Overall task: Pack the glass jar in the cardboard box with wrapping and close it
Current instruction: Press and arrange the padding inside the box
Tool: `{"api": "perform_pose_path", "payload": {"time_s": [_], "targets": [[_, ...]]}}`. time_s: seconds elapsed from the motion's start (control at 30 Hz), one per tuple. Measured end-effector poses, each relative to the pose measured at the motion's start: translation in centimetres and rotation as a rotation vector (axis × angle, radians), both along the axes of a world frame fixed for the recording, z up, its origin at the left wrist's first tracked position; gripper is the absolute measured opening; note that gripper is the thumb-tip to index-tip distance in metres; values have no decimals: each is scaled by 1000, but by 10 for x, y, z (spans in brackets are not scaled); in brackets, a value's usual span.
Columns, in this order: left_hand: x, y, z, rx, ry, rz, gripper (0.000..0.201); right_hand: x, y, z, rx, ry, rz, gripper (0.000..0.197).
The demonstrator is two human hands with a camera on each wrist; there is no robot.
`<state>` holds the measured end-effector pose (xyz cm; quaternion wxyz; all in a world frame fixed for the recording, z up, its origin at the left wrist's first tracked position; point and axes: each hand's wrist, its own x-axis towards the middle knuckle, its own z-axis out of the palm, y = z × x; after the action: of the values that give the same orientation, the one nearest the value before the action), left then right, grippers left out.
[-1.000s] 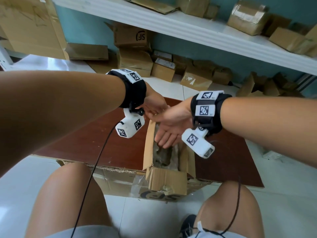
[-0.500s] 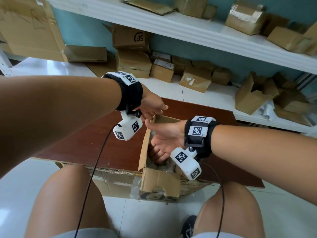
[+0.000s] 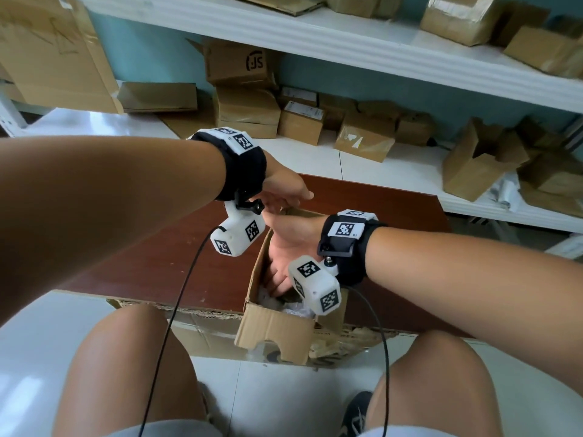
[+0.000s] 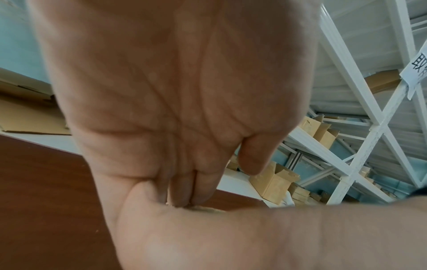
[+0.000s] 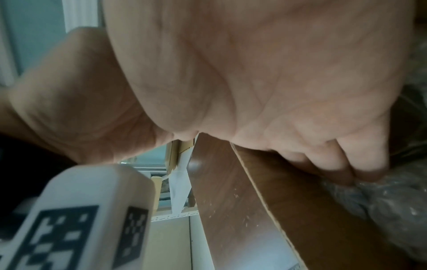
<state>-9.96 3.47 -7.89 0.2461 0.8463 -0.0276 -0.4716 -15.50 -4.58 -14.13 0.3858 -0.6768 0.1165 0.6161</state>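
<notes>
**A:** How far along does the packing look?

**B:** Past the middle, I'd judge. The small brown cardboard box [image 3: 277, 313] stands open on the dark red-brown wooden bench [image 3: 151, 263], its flaps up, the near one hanging over the bench edge. Clear crinkled bubble wrapping [image 5: 381, 204] lies inside it.

**A:** And the glass jar?

**B:** I can't see it outright. It is presumably under the wrapping in the box, but the pictures don't show glass.

**A:** What are the hands doing?

**B:** The right hand [image 3: 284, 247] reaches down into the box, fingers [image 5: 342, 157] fairly straight and close together, their tips pressing the wrapping; it grips nothing. The left hand [image 3: 284, 190] is at the far end of the box, its fingers extended and held together, tips at the cardboard edge there. Whether it pinches that flap or just touches it, I can't tell.

**A:** So what's left?

**B:** Tucking the wrapping down, taking the right hand out, then folding the flaps shut. None is folded over yet.
</notes>
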Motion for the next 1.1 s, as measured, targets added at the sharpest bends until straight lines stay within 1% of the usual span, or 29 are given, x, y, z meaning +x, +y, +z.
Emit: {"api": "perform_pose_path", "payload": {"time_s": [0.07, 0.1, 0.13, 0.2, 0.23, 0.3, 0.37, 0.4, 0.47, 0.5, 0.53, 0.6, 0.63, 0.67, 0.7, 0.73, 0.77, 0.83, 0.9, 0.93, 1.0, 1.03, 1.1], "targets": [[0, -1, 1, -3, 4, -1, 64, -4, -2, 5, -6, -4, -23, 138], [-1, -3, 1, -15, 19, -9, 64, -7, -5, 10, -1, -13, -58, 132], [-2, -5, 1, -23, 29, -17, 64, -8, -10, 17, 2, -20, -109, 125], [-4, -5, 1, -33, 13, -6, 64, -4, -25, 32, 63, 32, -232, 116], [-5, -5, 1, -46, -8, 11, 61, -1, -34, 40, 73, 36, -273, 112], [-11, -7, 8, -80, -30, 37, 52, 1, -54, 56, 28, -10, -334, 104], [-19, -9, 18, -122, -90, 82, 65, -2, -72, 65, 7, -75, -412, 94], [-23, -11, 25, -139, -135, 114, 70, -6, -78, 67, 9, -81, -461, 94], [-29, -15, 37, -189, -209, 211, 69, -13, -86, 67, 52, -101, -546, 94], [-33, -16, 42, -210, -196, 242, 66, -17, -86, 67, 76, -146, -582, 86], [-36, -18, 46, -210, -144, 249, 65, -18, -84, 66, 75, -175, -602, 74], [-47, -21, 47, -186, -8, 211, 66, -23, -80, 67, 93, -135, -600, 50], [-52, -23, 43, -164, 56, 205, 67, -25, -79, 66, 143, -93, -588, 38], [-57, -26, 37, -134, 100, 209, 68, -25, -78, 62, 141, -135, -574, 40], [-61, -29, 31, -123, 126, 229, 70, -24, -77, 55, 123, -221, -561, 51], [-64, -31, 26, -115, 134, 246, 71, -20, -78, 49, 125, -269, -565, 54], [-65, -34, 22, -118, 146, 271, 73, -14, -79, 42, 126, -281, -584, 50], [-63, -34, 14, -129, 153, 313, 77, -9, -81, 32, 39, -425, -595, 46], [-60, -33, 3, -173, 152, 372, 77, -5, -80, 26, 25, -445, -674, 50], [-59, -33, -2, -176, 157, 377, 72, -3, -79, 24, -17, -438, -703, 55], [-65, -44, -7, -180, 152, 366, 55, 5, -78, 20, -109, -443, -705, 62], [-67, -51, -6, -173, 108, 350, 49, 6, -78, 19, -111, -445, -690, 61], [-66, -59, -6, -171, 16, 330, 45, 9, -77, 18, -35, -345, -684, 64]]}}
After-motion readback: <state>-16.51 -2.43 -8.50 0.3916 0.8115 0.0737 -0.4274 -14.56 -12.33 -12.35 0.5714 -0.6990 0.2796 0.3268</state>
